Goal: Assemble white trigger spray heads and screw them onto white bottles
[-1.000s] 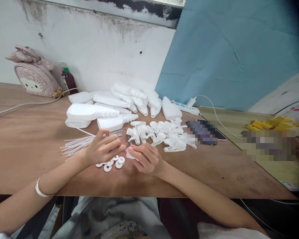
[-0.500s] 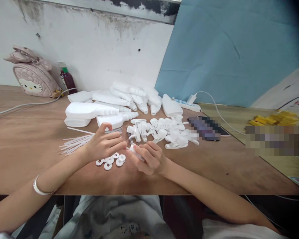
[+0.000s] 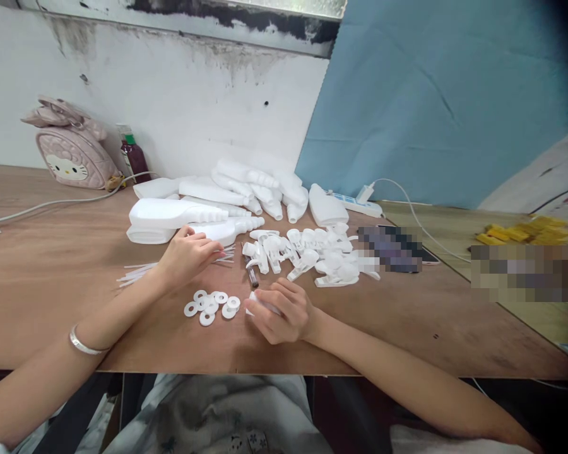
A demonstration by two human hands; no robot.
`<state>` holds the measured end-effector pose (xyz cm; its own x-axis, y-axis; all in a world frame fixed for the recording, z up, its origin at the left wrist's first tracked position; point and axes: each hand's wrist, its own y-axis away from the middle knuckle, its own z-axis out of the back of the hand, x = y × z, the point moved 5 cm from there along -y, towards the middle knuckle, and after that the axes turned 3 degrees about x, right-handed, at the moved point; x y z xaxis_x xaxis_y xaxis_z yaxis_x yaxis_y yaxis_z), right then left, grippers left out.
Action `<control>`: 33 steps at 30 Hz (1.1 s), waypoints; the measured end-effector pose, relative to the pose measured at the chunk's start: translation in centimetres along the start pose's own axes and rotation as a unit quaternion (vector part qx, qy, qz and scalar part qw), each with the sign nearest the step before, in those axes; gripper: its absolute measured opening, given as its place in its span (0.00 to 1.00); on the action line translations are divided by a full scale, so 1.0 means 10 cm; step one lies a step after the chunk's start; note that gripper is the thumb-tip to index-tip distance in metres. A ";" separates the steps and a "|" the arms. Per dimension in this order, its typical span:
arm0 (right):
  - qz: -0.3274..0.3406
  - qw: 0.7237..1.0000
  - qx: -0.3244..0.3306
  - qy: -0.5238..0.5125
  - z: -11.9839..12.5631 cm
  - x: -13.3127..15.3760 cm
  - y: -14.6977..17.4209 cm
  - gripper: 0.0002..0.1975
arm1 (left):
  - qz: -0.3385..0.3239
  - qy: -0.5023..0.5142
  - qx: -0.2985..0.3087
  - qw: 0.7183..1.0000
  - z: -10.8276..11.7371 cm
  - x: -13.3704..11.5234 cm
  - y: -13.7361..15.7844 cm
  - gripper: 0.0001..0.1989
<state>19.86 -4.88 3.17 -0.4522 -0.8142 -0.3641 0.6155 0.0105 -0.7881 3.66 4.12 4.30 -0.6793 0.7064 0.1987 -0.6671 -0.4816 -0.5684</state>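
Note:
My left hand (image 3: 187,257) lies over a bundle of thin white plastic tubes (image 3: 139,272), fingers curled down among their right ends. Whatever those fingers pinch is hidden. My right hand (image 3: 284,312) is closed around a white spray trigger head (image 3: 252,302), most of it covered by the fingers. Between the hands lies a loose group of flat white ring washers (image 3: 207,318). A pile of white trigger spray heads (image 3: 307,246) sits just beyond my right hand. A dark, slim pen-like tool (image 3: 252,277) rests beside that pile.
White plastic bottles (image 3: 170,213) are heaped at the back. Blurred phones (image 3: 390,248) lie to the right, near a power strip (image 3: 360,205) with a white cable. A pink bag (image 3: 76,154) and a dark bottle (image 3: 133,156) stand back left. Yellow pieces (image 3: 525,230) lie far right.
My left hand has left the trigger head at my right hand and moved left onto the tubes. The right hand keeps its hold, slightly lower in view. The camera has tilted up a little.

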 end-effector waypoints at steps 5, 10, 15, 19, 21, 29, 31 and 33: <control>-0.015 1.000 0.000 -0.009 0.02 -0.03 -0.02 0.08 | 0.018 0.002 0.047 0.999 -0.15 0.03 0.01 0.13; -0.014 1.000 -0.006 0.001 0.03 -0.02 -0.02 0.06 | 0.072 -0.025 0.049 0.996 -0.02 0.12 0.00 0.20; -0.009 1.000 0.002 -0.004 0.01 -0.01 -0.01 0.08 | 0.053 -0.068 0.076 0.993 0.10 0.33 0.15 0.26; -0.007 1.000 0.004 -0.008 0.00 -0.01 0.00 0.09 | 0.013 -0.087 0.108 0.990 0.02 0.48 0.33 0.29; -0.007 1.000 0.005 -0.011 0.00 -0.02 -0.01 0.08 | 0.029 -0.084 0.137 0.986 -0.02 0.51 0.36 0.30; -0.001 1.000 0.004 -0.004 0.02 0.00 -0.02 0.08 | 0.169 -0.062 0.348 0.920 -0.06 0.49 0.28 0.36; 0.002 1.000 0.003 -0.004 0.02 0.00 -0.01 0.08 | 0.178 -0.030 0.388 0.904 -0.08 0.47 0.29 0.38; 0.003 1.000 0.007 -0.007 0.02 0.00 -0.01 0.08 | 0.178 0.007 0.414 0.893 -0.11 0.45 0.30 0.40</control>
<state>19.89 -4.98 3.34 -0.4405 -0.8216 -0.3618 0.6268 0.0070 -0.7791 -1.03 6.42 2.63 -0.8936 0.4353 0.1099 -0.4107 -0.8914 0.1914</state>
